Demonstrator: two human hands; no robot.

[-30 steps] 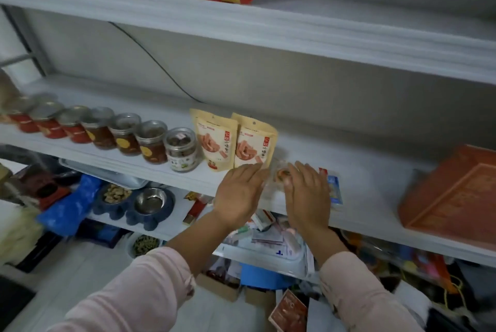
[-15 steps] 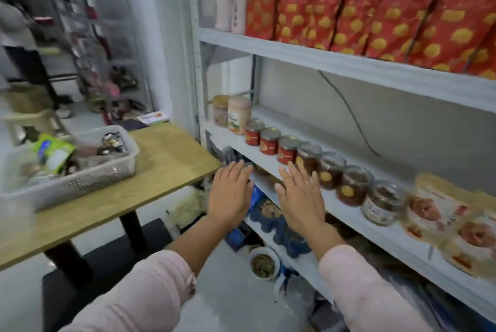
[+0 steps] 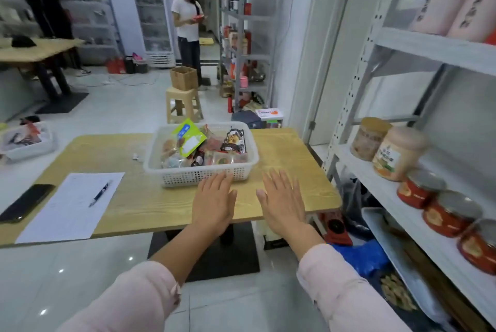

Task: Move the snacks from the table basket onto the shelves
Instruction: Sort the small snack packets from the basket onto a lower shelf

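Observation:
A white perforated basket (image 3: 204, 174) stands on the wooden table (image 3: 150, 205), filled with several snack packets; a green and blue pouch (image 3: 188, 137) sticks up at its left and a dark packet (image 3: 234, 139) lies at its right. My left hand (image 3: 213, 201) hovers flat over the table, its fingertips just in front of the basket's near wall. Beside it, my right hand (image 3: 281, 201) is spread flat over the table's right part. Both hands hold nothing. The white shelves (image 3: 418, 197) stand at the right.
On the shelf stand two pale jars (image 3: 389, 147) and red jars (image 3: 440, 205) in a row. A paper sheet with a pen (image 3: 100, 193) and a black phone (image 3: 25, 202) lie on the table's left. Farther back: a stool (image 3: 183, 104), another basket (image 3: 26, 141), a person (image 3: 188, 28).
My view has swung left from the shelf to the table. Both hands left the pouches on the shelf and now hover empty in front of the basket.

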